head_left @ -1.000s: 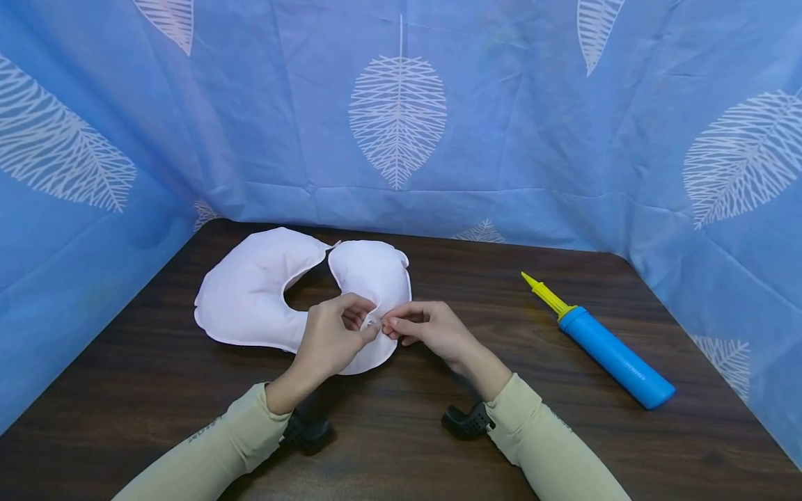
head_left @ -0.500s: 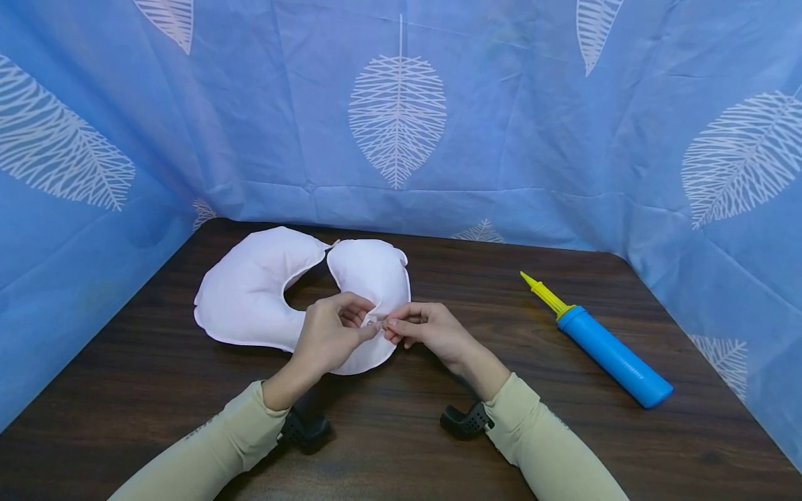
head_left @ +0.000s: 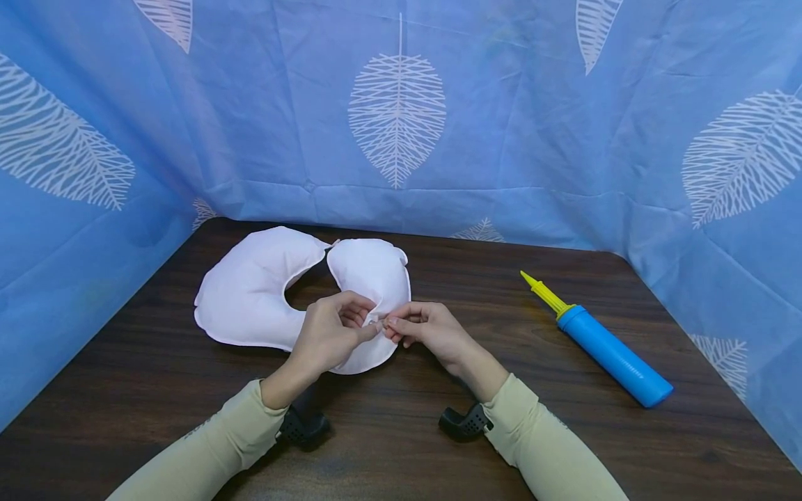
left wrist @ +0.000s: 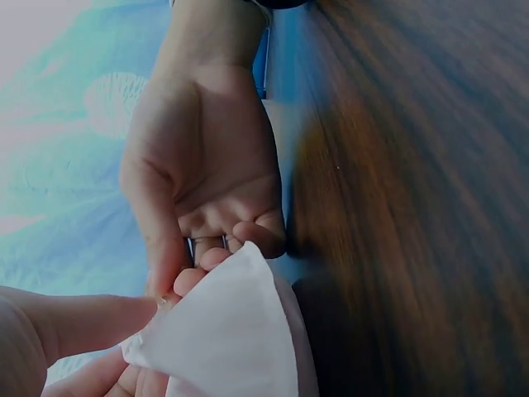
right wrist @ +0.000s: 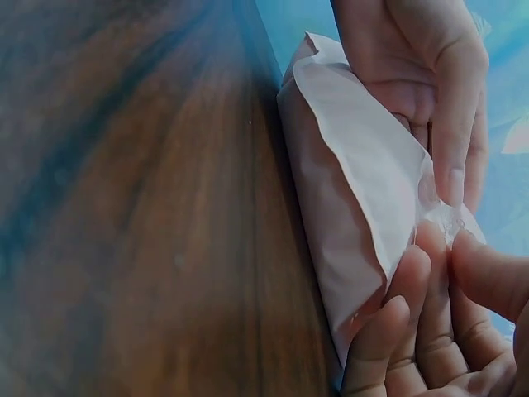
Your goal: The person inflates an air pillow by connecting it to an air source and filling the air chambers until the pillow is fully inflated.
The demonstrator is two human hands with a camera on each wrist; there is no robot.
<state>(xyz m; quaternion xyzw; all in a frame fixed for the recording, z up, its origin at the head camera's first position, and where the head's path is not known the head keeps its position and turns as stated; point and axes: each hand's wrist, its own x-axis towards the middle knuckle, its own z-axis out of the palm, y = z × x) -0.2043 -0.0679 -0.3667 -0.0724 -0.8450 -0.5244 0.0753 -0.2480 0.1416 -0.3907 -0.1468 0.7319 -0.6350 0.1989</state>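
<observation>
A puffed-up white U-shaped neck pillow lies on the table, its two ends facing the back. At its right arm, my left hand pinches the fabric and the base of a small clear plastic valve between thumb and fingers. From the right, my right hand pinches the valve's tip with thumb and forefinger. Both sets of fingertips meet closely there, as the left wrist view also shows. Fingers largely cover the valve, so whether its plug is in or out cannot be told.
A blue hand pump with a yellow nozzle lies on the right of the dark wooden table. Blue curtains with white leaf prints enclose the back and sides. Black wrist cameras sit under both sleeves.
My right fingertips have shifted very slightly to the right at the valve. The left hand, pillow and pump stay nearly the same.
</observation>
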